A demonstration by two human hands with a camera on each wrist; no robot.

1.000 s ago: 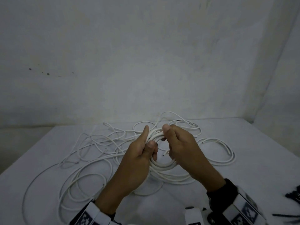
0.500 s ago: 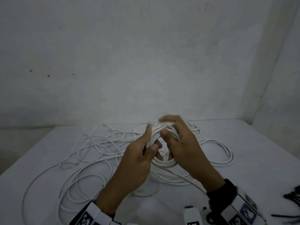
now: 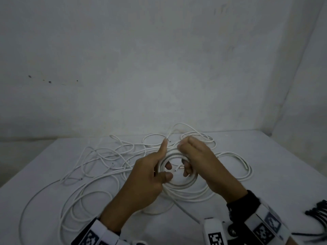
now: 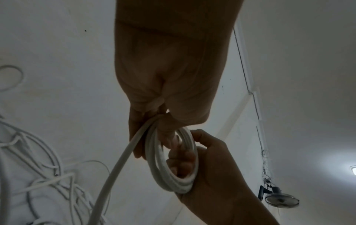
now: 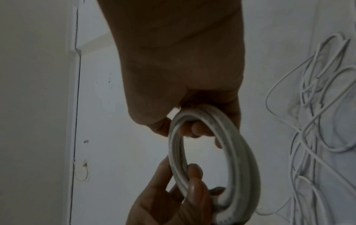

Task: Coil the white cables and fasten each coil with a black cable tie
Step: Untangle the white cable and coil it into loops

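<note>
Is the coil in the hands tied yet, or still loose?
Still loose: the coil carries no black tie, both hands grip it, and the black cable ties lie apart at the table's right edge.

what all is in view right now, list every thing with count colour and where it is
coil: one, white, held up between both hands over the table
loose cables: a tangle, count unclear, white, spread on the table behind and left of the hands
cable ties: a bunch, black, at the table's right edge
table: one, white, against the wall
wall: pale grey, behind the table
wrist cameras: white with black markers, on both wrists
left hand: grips the coil's left side
right hand: grips the coil's right side
</note>
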